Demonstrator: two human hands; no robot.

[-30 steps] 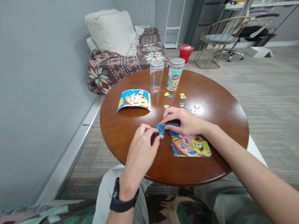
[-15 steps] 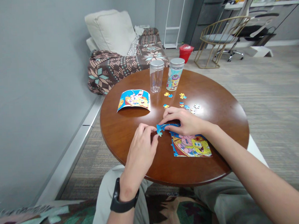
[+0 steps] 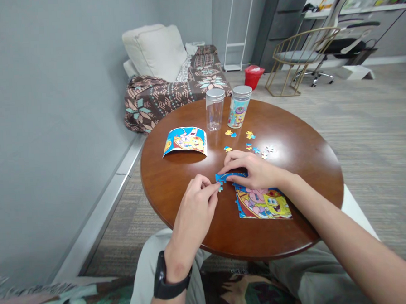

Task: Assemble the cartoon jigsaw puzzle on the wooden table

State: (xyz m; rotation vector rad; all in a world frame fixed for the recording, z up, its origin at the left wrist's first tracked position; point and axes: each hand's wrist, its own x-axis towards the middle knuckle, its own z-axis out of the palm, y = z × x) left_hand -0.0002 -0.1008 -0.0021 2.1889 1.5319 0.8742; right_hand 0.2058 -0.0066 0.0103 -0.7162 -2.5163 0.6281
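Round wooden table: my left hand pinches a blue puzzle piece at the half-built cartoon jigsaw's top-left corner; right hand lies flat on its top edge, holding nothing. Loose pieces and two jars beyond.

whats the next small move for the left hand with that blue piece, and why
Probably nudge the blue piece right and press it in: the left hand pinches it at the puzzle's upper-left edge, while the right hand steadies the top row.
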